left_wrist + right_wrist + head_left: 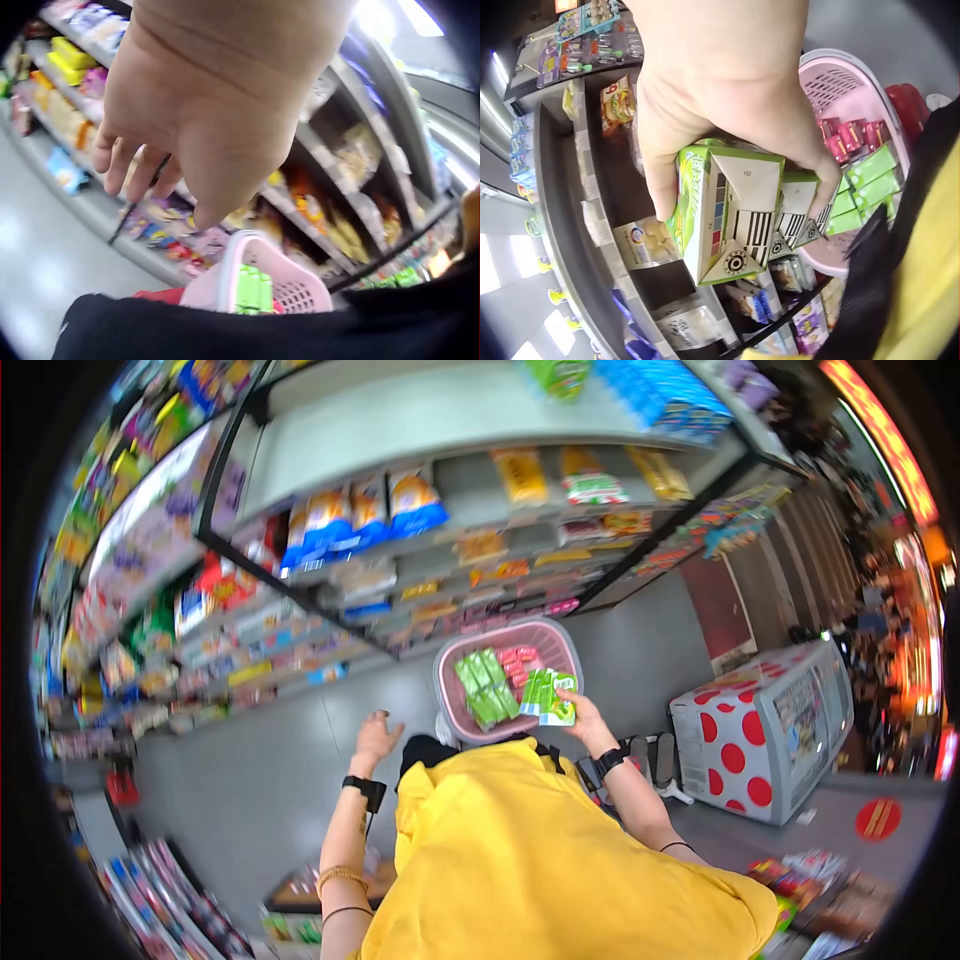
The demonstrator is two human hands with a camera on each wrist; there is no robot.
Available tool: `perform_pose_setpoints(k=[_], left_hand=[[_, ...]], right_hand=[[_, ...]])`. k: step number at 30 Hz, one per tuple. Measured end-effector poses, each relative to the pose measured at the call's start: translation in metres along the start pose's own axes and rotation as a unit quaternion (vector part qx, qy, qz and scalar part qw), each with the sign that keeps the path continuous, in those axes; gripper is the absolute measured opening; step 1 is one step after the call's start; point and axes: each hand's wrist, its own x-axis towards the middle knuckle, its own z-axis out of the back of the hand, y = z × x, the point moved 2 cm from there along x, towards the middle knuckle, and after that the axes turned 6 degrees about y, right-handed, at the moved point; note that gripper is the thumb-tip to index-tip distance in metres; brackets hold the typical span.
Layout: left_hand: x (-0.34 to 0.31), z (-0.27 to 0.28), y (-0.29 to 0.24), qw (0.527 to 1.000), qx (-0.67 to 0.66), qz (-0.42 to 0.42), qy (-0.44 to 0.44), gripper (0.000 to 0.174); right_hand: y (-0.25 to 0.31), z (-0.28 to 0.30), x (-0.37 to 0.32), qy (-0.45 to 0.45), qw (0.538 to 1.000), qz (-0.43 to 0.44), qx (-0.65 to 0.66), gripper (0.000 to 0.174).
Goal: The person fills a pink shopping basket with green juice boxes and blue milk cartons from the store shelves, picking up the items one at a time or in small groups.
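Several green-and-white cartons (pixel 547 696) (pixel 739 214) are gripped side by side in the right hand (pixel 582 718) (pixel 727 105), thumb on one side and fingers on the other. They hang over the right edge of a pink basket (pixel 449 705) (pixel 225 281) (pixel 855 75). Inside the basket lie green packs (pixel 485 685) (pixel 253 289) (pixel 866 184) and smaller red-pink packs (pixel 517 663) (pixel 853 137). Left of the basket, the left hand (pixel 377 738) (pixel 195 120) is held in the air with nothing in it, its fingers loosely bent.
Shelves (pixel 450 520) with bagged goods stand beyond the basket. Blue packs (pixel 660 400) sit on the top shelf. To the right is a white case with red dots (pixel 732 758). Grey floor (pixel 230 780) lies at the left; a low display (pixel 165 900) is at the lower left.
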Motion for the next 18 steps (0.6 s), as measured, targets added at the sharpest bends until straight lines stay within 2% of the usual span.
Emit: perform_pose_setpoints(k=[2, 3, 4, 5, 7, 9, 11, 14, 15, 17, 18], left_hand=[[-0.065, -0.047, 0.029, 0.993, -0.054, 0.103, -0.003, 0.063], [-0.049, -0.055, 0.088, 0.982, -0.087, 0.168, -0.012, 0.062], [-0.060, -0.089, 0.097, 0.967, -0.144, 0.209, -0.014, 0.061], [-0.078, -0.127, 0.113, 0.947, -0.197, 0.253, -0.016, 0.059], [-0.115, -0.248, 0.177, 0.903, -0.296, 0.310, 0.000, 0.056], [-0.173, -0.288, 0.160, 0.875, -0.305, 0.373, 0.041, 0.054], [-0.217, -0.331, 0.144, 0.863, -0.349, 0.365, 0.015, 0.051], [-0.260, -0.325, 0.075, 0.831, -0.386, 0.401, 0.001, 0.046], [-0.263, -0.288, 0.028, 0.792, -0.446, 0.417, -0.001, 0.047], [-0.271, -0.327, 0.036, 0.810, -0.422, 0.407, -0.016, 0.045], [-0.274, -0.327, 0.026, 0.812, -0.414, 0.411, -0.028, 0.043]], right_hand=[[0.014, 0.003, -0.034, -0.015, 0.997, -0.066, -0.037, 0.043], [-0.018, 0.018, 0.036, 0.006, 0.996, -0.082, -0.032, 0.044], [-0.007, 0.037, 0.048, 0.006, 0.995, -0.075, -0.064, 0.045], [-0.003, 0.054, 0.057, 0.007, 0.993, -0.071, -0.093, 0.047], [0.009, 0.063, 0.061, -0.007, 0.985, -0.079, -0.156, 0.050], [0.013, 0.063, 0.077, -0.015, 0.975, -0.095, -0.201, 0.058], [0.017, 0.059, 0.100, -0.025, 0.965, -0.115, -0.233, 0.069], [0.019, 0.050, 0.137, -0.027, 0.947, -0.122, -0.294, 0.078], [0.020, 0.047, 0.149, -0.025, 0.939, -0.118, -0.321, 0.080], [0.016, 0.047, 0.174, -0.027, 0.927, -0.108, -0.357, 0.084], [0.012, 0.051, 0.186, -0.033, 0.922, -0.100, -0.372, 0.085]])
